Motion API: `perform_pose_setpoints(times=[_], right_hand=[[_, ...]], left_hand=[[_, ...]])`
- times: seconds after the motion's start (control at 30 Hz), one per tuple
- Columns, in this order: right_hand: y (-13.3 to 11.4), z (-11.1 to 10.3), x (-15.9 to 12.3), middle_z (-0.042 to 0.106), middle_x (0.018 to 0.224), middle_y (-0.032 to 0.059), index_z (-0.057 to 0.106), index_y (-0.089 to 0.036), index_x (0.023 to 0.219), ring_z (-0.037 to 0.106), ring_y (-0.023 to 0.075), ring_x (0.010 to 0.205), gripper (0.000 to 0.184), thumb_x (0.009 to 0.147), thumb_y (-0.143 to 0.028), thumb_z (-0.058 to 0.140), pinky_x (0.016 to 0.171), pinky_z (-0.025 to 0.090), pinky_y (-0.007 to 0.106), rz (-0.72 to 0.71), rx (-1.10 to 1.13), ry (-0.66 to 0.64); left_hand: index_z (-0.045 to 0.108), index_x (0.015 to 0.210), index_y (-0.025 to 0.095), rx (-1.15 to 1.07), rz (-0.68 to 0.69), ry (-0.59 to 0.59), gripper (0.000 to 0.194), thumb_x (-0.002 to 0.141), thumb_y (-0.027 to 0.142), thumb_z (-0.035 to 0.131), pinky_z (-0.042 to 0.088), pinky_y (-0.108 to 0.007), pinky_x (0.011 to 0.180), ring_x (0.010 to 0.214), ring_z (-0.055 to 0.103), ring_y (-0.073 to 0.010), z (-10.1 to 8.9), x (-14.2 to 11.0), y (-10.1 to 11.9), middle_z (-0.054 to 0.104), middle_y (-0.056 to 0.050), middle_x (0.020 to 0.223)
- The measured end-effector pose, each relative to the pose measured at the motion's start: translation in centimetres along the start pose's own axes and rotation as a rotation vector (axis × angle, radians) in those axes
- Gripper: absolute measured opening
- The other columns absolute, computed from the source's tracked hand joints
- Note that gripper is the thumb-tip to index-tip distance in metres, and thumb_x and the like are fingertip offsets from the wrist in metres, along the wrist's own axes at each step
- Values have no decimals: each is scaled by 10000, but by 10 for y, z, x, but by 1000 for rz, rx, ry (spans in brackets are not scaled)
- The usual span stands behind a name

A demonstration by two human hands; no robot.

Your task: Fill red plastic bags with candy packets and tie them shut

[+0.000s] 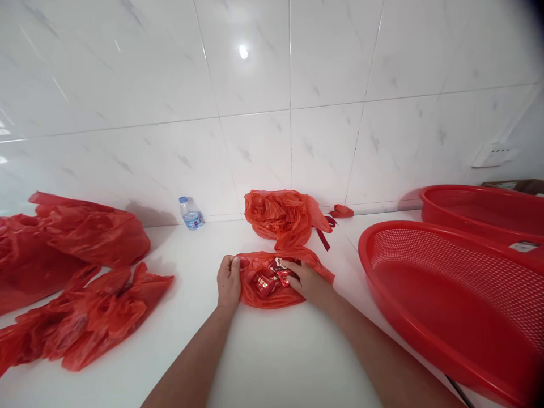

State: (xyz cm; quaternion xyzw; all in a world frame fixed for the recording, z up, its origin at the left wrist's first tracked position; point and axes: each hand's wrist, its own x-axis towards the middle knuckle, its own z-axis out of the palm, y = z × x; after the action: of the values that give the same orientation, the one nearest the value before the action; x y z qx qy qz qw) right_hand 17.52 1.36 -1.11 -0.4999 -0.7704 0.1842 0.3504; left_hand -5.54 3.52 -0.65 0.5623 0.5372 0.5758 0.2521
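A small red plastic bag [272, 296] lies open on the white table [263, 362] in front of me. My left hand [228, 281] is closed on the bag's left edge. My right hand [309, 281] reaches into the bag's mouth, fingers bent over small red wrapped packets [268, 281] inside; whether it grips one I cannot make out. A second crumpled red bag [283, 216] sits just behind, against the tiled wall.
Several red plastic bags [72, 283] are heaped at the left. A small water bottle [190, 213] lies at the wall. A large red perforated basin [459, 294] fills the right, another red basin [484, 209] behind it. A red ribbon [335, 215] lies near the wall.
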Motion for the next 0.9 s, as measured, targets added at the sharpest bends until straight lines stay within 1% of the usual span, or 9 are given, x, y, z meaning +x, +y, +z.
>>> perform_pose_setpoints(times=[0.07, 0.13, 0.23, 0.3, 0.37, 0.43, 0.6, 0.73, 0.9], right_hand=[[0, -3, 0, 565, 1187, 47, 548, -290, 1241, 518, 191, 1118, 406, 861, -223, 420, 1006, 391, 394, -55, 59, 15], [2, -5, 1, 563, 1218, 43, 546, -263, 1238, 509, 180, 1142, 426, 862, -174, 368, 1032, 372, 390, -93, 138, 65], [8, -7, 3, 595, 1195, 44, 566, -226, 1197, 518, 180, 1141, 442, 832, -124, 338, 1038, 371, 389, -57, 215, 179], [12, -7, 4, 634, 1129, 36, 607, -226, 1115, 552, 186, 1092, 412, 814, -126, 344, 1011, 399, 389, -6, 237, 213], [16, -6, 5, 654, 1085, 24, 629, -233, 1056, 574, 188, 1055, 384, 807, -140, 351, 987, 420, 386, 36, 256, 209], [17, -5, 4, 654, 1095, 17, 632, -239, 1049, 571, 188, 1066, 374, 809, -158, 358, 989, 418, 379, 67, 270, 196], [11, -7, 2, 608, 1203, 21, 593, -238, 1146, 517, 185, 1160, 375, 846, -223, 368, 1047, 360, 374, 130, 295, 124], [6, -9, 0, 589, 1229, 36, 558, -224, 1194, 504, 191, 1173, 381, 867, -264, 368, 1059, 341, 388, 129, 300, 62], [8, -9, -1, 567, 1256, 39, 543, -223, 1208, 479, 187, 1198, 387, 871, -266, 359, 1073, 322, 386, 125, 283, 76]], left_hand=[[486, 741, 213, -4, 0, -17, 289, 870, 462, 418, 416, -265, 691, 737, 530, -159, 0, -1, 1, 581, 7, 760], [503, 736, 206, -10, -13, -25, 293, 865, 459, 431, 412, -258, 673, 721, 520, -156, 0, -1, 2, 569, 9, 736], [512, 723, 198, -23, -47, -25, 291, 846, 457, 465, 402, -245, 626, 667, 493, -143, -1, -1, 1, 547, 19, 689], [508, 708, 195, -34, -67, -26, 294, 835, 458, 482, 394, -236, 599, 633, 472, -132, -1, -2, 1, 535, 26, 666], [502, 695, 193, -45, -83, -31, 297, 825, 459, 495, 389, -229, 583, 610, 456, -124, -2, -4, 1, 522, 31, 650], [499, 688, 192, -53, -96, -38, 296, 818, 458, 506, 389, -227, 577, 602, 454, -121, -2, -5, 2, 518, 33, 646], [501, 688, 192, -57, -104, -50, 292, 813, 455, 512, 393, -226, 577, 605, 467, -121, -3, -7, 2, 523, 33, 644], [491, 680, 191, -63, -100, -53, 300, 815, 458, 506, 388, -223, 564, 588, 456, -115, -3, -6, 1, 512, 37, 634], [494, 690, 190, -89, -105, -62, 287, 812, 450, 511, 390, -222, 554, 585, 466, -116, -1, -4, 1, 518, 36, 634]])
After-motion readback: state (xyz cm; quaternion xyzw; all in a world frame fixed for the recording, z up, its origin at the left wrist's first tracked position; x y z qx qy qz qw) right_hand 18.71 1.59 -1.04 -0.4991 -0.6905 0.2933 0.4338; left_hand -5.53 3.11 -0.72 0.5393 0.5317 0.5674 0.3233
